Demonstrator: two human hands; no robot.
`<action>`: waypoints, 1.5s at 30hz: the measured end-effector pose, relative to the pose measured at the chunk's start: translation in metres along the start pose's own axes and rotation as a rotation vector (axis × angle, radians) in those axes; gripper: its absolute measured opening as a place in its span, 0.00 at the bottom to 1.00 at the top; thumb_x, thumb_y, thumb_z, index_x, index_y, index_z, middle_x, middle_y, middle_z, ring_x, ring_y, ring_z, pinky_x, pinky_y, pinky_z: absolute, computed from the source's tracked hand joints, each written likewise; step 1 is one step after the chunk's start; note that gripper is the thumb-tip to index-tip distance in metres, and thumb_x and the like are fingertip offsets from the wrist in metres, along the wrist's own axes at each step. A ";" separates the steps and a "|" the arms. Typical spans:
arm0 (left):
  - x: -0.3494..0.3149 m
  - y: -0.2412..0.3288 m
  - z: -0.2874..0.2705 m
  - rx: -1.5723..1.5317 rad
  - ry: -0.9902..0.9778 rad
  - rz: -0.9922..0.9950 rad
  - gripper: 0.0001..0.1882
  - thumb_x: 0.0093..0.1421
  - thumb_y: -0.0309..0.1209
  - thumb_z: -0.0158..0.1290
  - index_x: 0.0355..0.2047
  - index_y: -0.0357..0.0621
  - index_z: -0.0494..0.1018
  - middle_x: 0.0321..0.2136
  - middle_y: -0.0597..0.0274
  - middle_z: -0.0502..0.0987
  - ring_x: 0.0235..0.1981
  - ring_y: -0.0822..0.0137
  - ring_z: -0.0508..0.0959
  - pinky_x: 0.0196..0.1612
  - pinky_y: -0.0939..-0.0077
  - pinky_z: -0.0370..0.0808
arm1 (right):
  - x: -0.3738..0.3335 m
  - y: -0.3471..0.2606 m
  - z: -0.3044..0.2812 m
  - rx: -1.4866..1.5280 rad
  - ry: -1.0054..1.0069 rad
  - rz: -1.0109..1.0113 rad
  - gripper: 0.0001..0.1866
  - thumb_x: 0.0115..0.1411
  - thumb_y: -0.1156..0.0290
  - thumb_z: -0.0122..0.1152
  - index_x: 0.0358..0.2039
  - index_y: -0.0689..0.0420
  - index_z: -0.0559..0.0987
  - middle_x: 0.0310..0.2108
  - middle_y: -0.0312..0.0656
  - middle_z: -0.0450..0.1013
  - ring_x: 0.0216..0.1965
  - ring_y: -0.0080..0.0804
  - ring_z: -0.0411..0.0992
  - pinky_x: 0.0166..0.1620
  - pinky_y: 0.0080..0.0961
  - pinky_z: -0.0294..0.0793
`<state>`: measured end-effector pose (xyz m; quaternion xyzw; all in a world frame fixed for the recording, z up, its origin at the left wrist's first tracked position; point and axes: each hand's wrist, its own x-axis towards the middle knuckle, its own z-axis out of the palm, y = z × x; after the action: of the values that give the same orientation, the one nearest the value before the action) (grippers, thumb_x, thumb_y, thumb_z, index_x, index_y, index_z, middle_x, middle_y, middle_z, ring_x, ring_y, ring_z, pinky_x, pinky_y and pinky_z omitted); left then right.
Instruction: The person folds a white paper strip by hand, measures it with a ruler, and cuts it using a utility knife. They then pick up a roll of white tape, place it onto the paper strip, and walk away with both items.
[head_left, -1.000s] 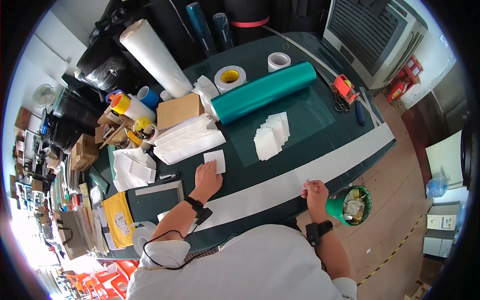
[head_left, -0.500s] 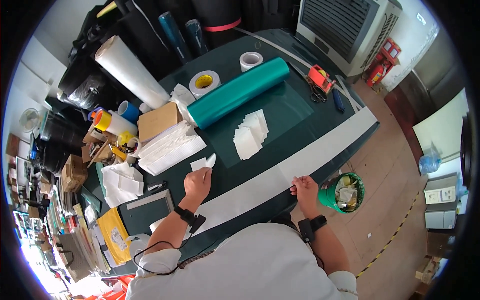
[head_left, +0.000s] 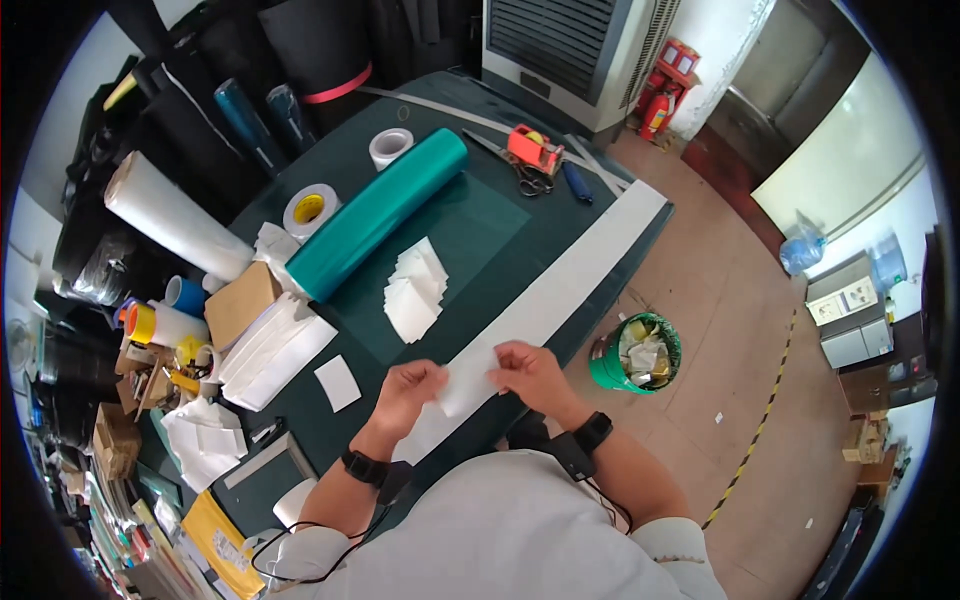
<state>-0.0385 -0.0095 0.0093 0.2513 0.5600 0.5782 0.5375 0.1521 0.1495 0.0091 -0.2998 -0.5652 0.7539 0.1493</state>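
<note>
The left hand [head_left: 412, 397] has quit the card [head_left: 338, 383]. The strip [head_left: 560, 290] slants along the counter's [head_left: 297, 405] near edge, right hand [head_left: 533, 380] nearer its far end; whether either grip clamps it, I can't tell.

The left hand [head_left: 408, 395] and right hand [head_left: 535, 380] face each other, apart, fingers curled, forearms [head_left: 640, 475] angled inward.
</note>
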 end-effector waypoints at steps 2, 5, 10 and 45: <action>0.001 -0.007 -0.012 0.109 -0.316 -0.095 0.11 0.69 0.36 0.54 0.40 0.40 0.77 0.29 0.70 0.75 0.30 0.79 0.70 0.37 0.82 0.69 | -0.007 0.006 -0.002 -0.232 -0.139 -0.096 0.13 0.60 0.76 0.65 0.45 0.63 0.79 0.32 0.36 0.79 0.33 0.22 0.75 0.39 0.22 0.76; -0.005 0.005 0.012 0.389 -0.384 -0.024 0.12 0.69 0.34 0.52 0.47 0.39 0.74 0.35 0.66 0.76 0.35 0.76 0.73 0.42 0.79 0.70 | -0.011 0.002 0.001 -0.378 -0.200 -0.148 0.12 0.59 0.73 0.66 0.43 0.63 0.80 0.32 0.38 0.79 0.33 0.23 0.75 0.39 0.22 0.76; -0.005 0.000 0.027 0.525 -0.413 -0.122 0.18 0.71 0.31 0.46 0.58 0.39 0.67 0.45 0.59 0.77 0.43 0.68 0.75 0.49 0.73 0.71 | -0.014 0.006 0.004 -0.306 -0.159 -0.120 0.10 0.59 0.72 0.68 0.40 0.63 0.81 0.30 0.38 0.79 0.32 0.20 0.74 0.36 0.21 0.75; 0.019 -0.029 0.049 0.925 -0.119 0.185 0.23 0.70 0.26 0.39 0.64 0.53 0.64 0.48 0.47 0.78 0.47 0.45 0.78 0.48 0.58 0.76 | -0.004 0.017 0.006 0.001 0.107 0.291 0.15 0.67 0.64 0.59 0.39 0.65 0.81 0.30 0.40 0.79 0.27 0.24 0.77 0.25 0.22 0.79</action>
<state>0.0099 0.0204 -0.0114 0.5456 0.7022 0.2982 0.3469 0.1535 0.1370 -0.0049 -0.4184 -0.5066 0.7507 0.0685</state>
